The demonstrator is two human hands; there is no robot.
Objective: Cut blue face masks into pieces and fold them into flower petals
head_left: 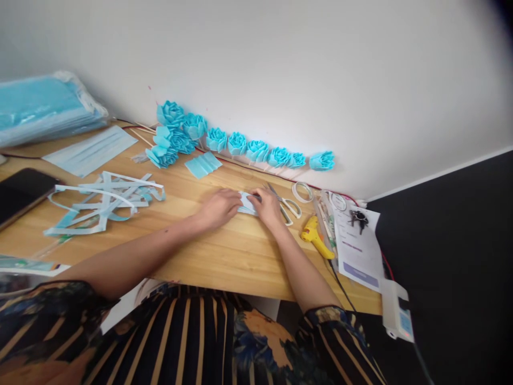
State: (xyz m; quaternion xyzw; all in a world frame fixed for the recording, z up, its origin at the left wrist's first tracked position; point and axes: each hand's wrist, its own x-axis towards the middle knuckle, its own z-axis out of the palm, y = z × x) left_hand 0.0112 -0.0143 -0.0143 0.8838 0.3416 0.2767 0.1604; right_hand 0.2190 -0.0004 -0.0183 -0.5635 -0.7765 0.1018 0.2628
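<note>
A small light-blue folded piece of mask material (247, 203) lies on the wooden table between my hands. My left hand (222, 207) has its fingers pressed together on the left edge of the piece. On the right edge, my right hand (265, 206) pinches it between thumb and fingers. Grey-handled scissors (292, 207) lie just beyond my right hand, their blades partly hidden behind it. Farther back on the table rests another blue pleated piece (203, 164).
Blue flowers (237, 144) on sticks line the wall. Cut strips (105, 200), a phone (24, 192), a flat mask sheet (91, 151) and a bagged stack (48, 107) sit left. Tape (302, 192), a yellow glue gun (316, 237), papers (356, 248) and keys (359, 218) lie right.
</note>
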